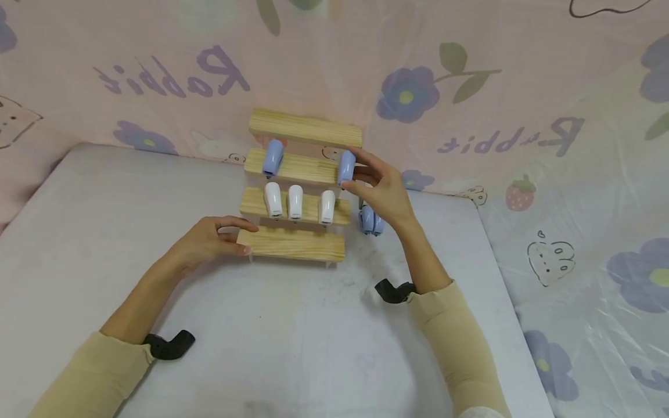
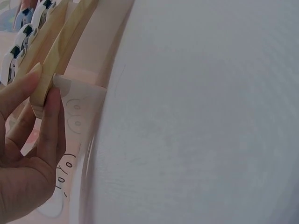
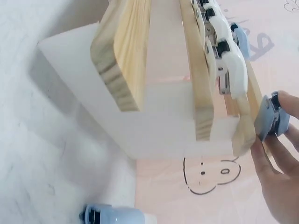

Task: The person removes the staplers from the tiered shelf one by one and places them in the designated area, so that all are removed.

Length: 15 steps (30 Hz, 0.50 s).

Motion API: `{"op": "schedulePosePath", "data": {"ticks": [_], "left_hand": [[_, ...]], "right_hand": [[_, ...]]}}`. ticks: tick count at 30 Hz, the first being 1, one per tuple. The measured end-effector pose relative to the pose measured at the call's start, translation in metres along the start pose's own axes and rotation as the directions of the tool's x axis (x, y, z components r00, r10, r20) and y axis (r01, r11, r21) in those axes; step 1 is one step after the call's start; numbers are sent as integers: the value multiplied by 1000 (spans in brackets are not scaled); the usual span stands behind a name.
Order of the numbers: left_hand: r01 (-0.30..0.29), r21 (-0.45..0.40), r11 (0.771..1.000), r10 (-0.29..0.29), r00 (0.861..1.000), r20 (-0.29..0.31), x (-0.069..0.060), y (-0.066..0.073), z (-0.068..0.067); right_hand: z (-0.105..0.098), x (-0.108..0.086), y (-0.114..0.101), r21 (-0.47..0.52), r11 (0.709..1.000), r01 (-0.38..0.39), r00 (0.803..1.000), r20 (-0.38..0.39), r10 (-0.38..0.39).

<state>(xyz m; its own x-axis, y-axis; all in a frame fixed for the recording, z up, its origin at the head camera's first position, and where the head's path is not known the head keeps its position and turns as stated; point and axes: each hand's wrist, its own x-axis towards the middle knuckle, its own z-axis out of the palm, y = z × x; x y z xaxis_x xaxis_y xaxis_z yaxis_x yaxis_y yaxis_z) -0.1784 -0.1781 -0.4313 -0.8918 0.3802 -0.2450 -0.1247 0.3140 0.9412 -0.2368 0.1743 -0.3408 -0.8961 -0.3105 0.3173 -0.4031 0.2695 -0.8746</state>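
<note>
A stepped rack has four wooden shelves, its lowest one bare. My left hand pinches that shelf's left end; in the left wrist view the thumb and fingers of my left hand grip the wood from both sides. My right hand pinches a blue stapler-like item at the right end of the second shelf from the top; the right wrist view shows this blue item between the fingertips. Another blue item sits at that shelf's left. Three white ones, including the rightmost, stand one shelf lower.
More blue items lie on the white table right of the rack, below my right hand. Behind the rack hangs a printed curtain with flowers and lettering. A black curved piece is on each wrist.
</note>
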Motion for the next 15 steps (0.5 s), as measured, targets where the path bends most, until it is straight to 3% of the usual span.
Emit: {"op": "schedulePosePath", "data": {"ticks": [9, 15], "left_hand": [[0, 6, 1000, -1, 1000, 1, 0, 1, -1], [-9, -6, 1000, 9, 1000, 7, -1, 3, 1]], "right_hand": [[-12, -9, 1, 32, 998, -52, 999, -4, 52], [-18, -16, -4, -4, 999, -52, 998, 18, 52]]}}
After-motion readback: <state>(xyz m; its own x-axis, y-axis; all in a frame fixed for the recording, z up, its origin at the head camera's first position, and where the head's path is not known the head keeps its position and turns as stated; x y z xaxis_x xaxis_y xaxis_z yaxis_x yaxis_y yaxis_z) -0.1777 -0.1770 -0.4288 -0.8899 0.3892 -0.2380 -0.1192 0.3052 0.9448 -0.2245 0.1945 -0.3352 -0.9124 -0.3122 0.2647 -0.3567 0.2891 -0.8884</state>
